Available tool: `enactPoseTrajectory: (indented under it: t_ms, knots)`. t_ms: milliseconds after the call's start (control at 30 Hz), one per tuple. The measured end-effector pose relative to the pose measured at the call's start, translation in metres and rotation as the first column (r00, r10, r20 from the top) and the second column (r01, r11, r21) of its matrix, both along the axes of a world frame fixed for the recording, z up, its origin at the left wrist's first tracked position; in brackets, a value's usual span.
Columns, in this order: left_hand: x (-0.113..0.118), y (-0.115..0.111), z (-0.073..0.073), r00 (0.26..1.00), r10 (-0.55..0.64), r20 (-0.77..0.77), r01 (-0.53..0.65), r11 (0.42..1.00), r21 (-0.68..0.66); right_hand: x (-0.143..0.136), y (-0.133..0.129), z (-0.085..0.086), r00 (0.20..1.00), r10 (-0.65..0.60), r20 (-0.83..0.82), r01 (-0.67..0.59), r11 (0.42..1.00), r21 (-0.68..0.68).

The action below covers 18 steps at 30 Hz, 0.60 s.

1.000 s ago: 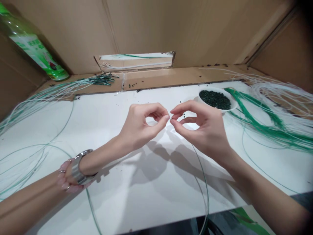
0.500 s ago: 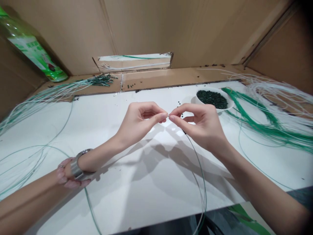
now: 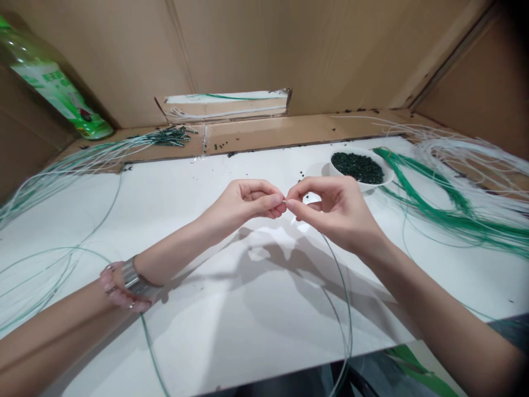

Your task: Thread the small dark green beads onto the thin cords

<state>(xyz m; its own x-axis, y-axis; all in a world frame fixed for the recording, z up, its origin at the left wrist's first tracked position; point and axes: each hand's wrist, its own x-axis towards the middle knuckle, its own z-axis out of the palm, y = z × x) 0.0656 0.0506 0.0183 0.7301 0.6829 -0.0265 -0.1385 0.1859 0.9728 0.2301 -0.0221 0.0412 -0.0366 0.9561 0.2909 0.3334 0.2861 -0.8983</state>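
Observation:
My left hand [image 3: 252, 201] and my right hand [image 3: 339, 212] meet fingertip to fingertip above the white tabletop [image 3: 256, 325]. Each is closed in a pinch, and a tiny pale sliver shows between the fingertips, too small to name. Below my right hand a thin green strand [image 3: 346, 292] curves down over the table's front edge; its upper end is hidden by the hand. Behind my right hand stands a white bowl [image 3: 386, 176] filled with dark green beads [image 3: 357, 167]. Several loose beads lie on the table near it.
Green strands [image 3: 438, 207] and white strands [image 3: 467, 149] lie at the right. On the left is a bundle of strands [image 3: 103, 151] with dark beaded ends. A green-labelled bottle [image 3: 58, 88] leans in the back left corner. Cardboard walls [image 3: 330, 55] enclose the back and sides.
My left hand has lowered slightly, and its wrist has turned a little. My right hand's lower fingers have shifted. The strand under my right hand has swung slightly to the right.

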Motion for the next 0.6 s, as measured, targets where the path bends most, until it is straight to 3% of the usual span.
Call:
enactPoseTrajectory:
  t_ms: [167,233,300,400,500,600]
  knots:
    - [0.008,0.002,0.009,0.999,0.045,-0.007,-0.045,0.997,0.059,0.004,0.005,0.000,0.998,-0.062,-0.014,0.063,0.996,0.061]
    - [0.017,0.011,0.012,0.993,0.110,-0.049,-0.099,0.976,0.194,0.012,0.011,0.000,0.985,-0.140,-0.097,0.153,0.979,0.134]
    - [0.029,0.024,0.011,0.972,0.189,-0.141,-0.107,0.887,0.449,0.022,0.017,0.001,0.956,-0.201,-0.215,0.246,0.947,0.206]
    - [0.047,0.048,0.000,0.912,0.295,-0.284,0.034,0.637,0.770,0.034,0.023,0.001,0.905,-0.271,-0.328,0.356,0.905,0.233]
    - [0.063,0.066,-0.016,0.863,0.340,-0.372,0.170,0.499,0.850,0.039,0.025,0.001,0.888,-0.309,-0.341,0.396,0.890,0.226]
    - [0.073,0.071,-0.026,0.847,0.321,-0.424,0.260,0.446,0.857,0.037,0.025,0.001,0.900,-0.317,-0.298,0.391,0.891,0.232]
